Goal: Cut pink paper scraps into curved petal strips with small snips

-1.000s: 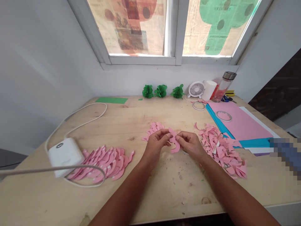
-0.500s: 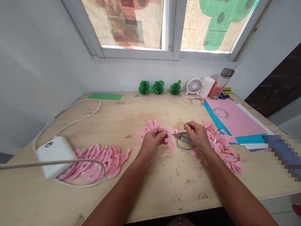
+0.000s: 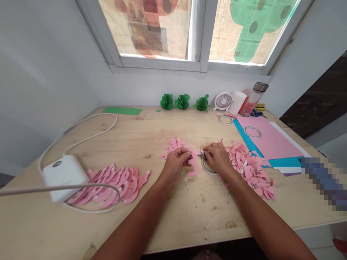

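My left hand pinches a curved pink paper piece just above the table. To its right, my right hand is closed over the scissors, mostly hiding them; they lie across a tape ring. Behind my left hand is a small cluster of pink cut pieces. A heap of pink scraps lies right of my right hand. Many curved pink strips with white spots are spread at the left.
A white power bank with a looping cable sits at the left. Green paper ornaments, a small fan and a glass bottle stand along the back. Coloured sheets bearing a tape ring lie at the right.
My right hand has moved slightly left and down onto the scissors, covering most of them. My left hand still holds the pink piece, now turned a little. The view has shifted slightly.
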{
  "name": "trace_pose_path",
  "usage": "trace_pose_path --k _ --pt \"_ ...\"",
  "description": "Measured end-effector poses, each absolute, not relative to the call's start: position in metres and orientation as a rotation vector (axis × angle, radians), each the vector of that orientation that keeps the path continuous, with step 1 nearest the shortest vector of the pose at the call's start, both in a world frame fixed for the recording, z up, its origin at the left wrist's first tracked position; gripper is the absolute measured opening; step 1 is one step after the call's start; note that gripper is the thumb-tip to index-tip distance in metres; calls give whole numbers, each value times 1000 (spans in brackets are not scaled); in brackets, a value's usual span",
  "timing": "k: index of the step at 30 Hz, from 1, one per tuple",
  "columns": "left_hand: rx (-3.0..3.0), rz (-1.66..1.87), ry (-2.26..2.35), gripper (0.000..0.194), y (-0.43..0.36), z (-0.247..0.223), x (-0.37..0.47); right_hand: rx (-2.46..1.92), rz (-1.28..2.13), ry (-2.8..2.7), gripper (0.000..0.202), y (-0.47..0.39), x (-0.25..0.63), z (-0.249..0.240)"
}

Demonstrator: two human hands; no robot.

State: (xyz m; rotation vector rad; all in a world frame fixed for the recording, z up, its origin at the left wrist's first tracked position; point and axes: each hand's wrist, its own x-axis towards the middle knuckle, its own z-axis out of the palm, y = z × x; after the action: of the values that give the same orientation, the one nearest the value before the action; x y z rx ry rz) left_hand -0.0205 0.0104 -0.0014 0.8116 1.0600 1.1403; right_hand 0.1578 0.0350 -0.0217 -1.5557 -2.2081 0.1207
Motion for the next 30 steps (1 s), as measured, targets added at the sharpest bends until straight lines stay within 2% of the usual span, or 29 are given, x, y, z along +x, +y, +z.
trace_pose_path --k 14,23,27,30 --pt "821 1121 1061 19 10 -2 -21 -1565 123 -2143 8 39 151 -29" --pt "853 1122 1052 19 11 -2 -20 -1592 188 -2105 8 40 151 -28" --pt "1000 1063 1071 15 6 -6 -15 -1600 184 -2125 10 41 152 -29" --pt "1318 944 1080 12 0 -9 -10 -1591 192 -2152 12 41 152 -29"
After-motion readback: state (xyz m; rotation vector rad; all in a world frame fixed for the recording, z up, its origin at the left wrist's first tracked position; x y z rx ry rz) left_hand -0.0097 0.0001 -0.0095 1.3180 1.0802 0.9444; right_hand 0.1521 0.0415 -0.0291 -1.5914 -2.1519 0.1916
